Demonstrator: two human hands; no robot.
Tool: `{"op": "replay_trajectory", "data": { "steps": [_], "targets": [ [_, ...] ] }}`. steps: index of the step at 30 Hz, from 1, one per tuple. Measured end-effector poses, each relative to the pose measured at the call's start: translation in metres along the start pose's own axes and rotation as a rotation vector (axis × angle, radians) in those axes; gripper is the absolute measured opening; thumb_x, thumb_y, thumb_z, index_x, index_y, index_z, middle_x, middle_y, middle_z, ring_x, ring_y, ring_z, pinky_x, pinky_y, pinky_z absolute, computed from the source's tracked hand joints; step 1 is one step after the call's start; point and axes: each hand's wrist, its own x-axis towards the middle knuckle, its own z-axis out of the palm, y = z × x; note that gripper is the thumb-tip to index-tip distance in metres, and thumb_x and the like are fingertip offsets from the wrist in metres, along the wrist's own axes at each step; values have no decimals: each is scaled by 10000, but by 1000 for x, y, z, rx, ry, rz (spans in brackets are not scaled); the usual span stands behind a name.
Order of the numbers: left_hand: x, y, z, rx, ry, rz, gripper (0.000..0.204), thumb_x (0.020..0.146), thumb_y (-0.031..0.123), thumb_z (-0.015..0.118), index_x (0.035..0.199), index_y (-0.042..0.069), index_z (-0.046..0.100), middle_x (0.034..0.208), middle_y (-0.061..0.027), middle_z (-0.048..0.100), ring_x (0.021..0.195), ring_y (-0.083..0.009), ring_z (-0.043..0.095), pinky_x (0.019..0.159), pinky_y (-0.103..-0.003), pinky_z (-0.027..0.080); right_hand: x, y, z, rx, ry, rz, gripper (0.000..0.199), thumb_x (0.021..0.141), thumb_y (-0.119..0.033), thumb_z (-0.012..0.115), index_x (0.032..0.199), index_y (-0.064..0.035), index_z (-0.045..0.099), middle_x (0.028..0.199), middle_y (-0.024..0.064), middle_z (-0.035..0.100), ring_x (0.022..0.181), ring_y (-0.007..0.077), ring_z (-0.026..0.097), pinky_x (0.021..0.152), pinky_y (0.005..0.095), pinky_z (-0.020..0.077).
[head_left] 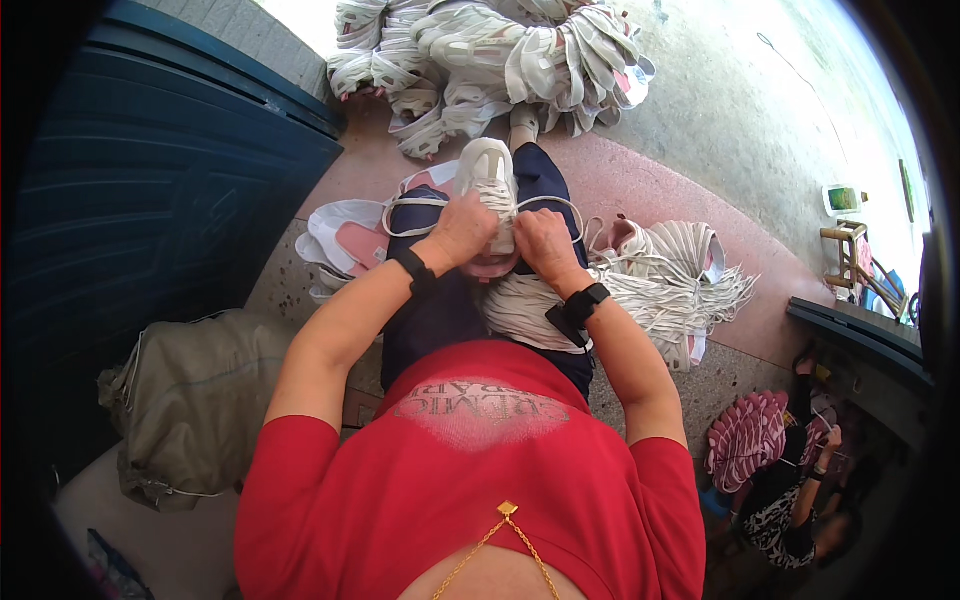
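A white shoe upper (487, 172) with white laces rests on my lap, toe pointing away from me. My left hand (461, 230) and my right hand (542, 246) are both closed on its near end, fingers pinching the laces. A bundle of white laces (522, 306) lies across my right thigh under my right wrist. Each wrist carries a dark band.
A large heap of white shoe uppers (490, 55) lies ahead on the floor. More uppers (345, 240) lie at left, and a pile of laces and uppers (680, 280) at right. A grey sack (195, 400) sits at left beside a blue wall (150, 200). Another person (800, 490) sits at lower right.
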Motion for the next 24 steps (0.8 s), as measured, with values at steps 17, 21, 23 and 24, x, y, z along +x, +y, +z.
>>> {"op": "replay_trajectory", "data": {
  "steps": [17, 21, 23, 24],
  "targets": [
    [47, -8, -30, -907, -216, -350, 232, 778, 154, 764, 946, 6, 703, 884, -122, 722, 811, -228, 690, 747, -340, 538, 58, -89, -175, 602, 442, -7, 87, 999, -112, 555, 1048, -41, 570, 866, 87, 645, 811, 199, 638, 760, 365, 514],
    [42, -6, -17, -260, -199, -152, 249, 827, 172, 677, 1055, 71, 687, 983, -137, 718, 914, -388, 646, 815, -451, 522, 69, -95, -228, 936, 647, -30, 114, 1064, -144, 486, 1105, -47, 529, 791, 71, 619, 685, 143, 601, 642, 289, 500],
    [31, -20, -21, -32, -132, -205, 305, 835, 175, 678, 1120, 69, 659, 1030, -131, 707, 976, -387, 612, 825, -464, 513, 68, -85, -224, 1174, 576, 92, 119, 1063, -160, 492, 1095, -51, 527, 759, 45, 583, 638, 109, 549, 572, 251, 452],
    [26, -28, -24, -49, -212, -282, 362, 845, 165, 680, 1195, 96, 616, 1061, -121, 681, 1028, -379, 566, 837, -475, 499, 66, -75, -215, 1335, 510, 176, 130, 1062, -178, 500, 1086, -54, 529, 736, 27, 559, 609, 87, 513, 536, 231, 417]
  ]
}}
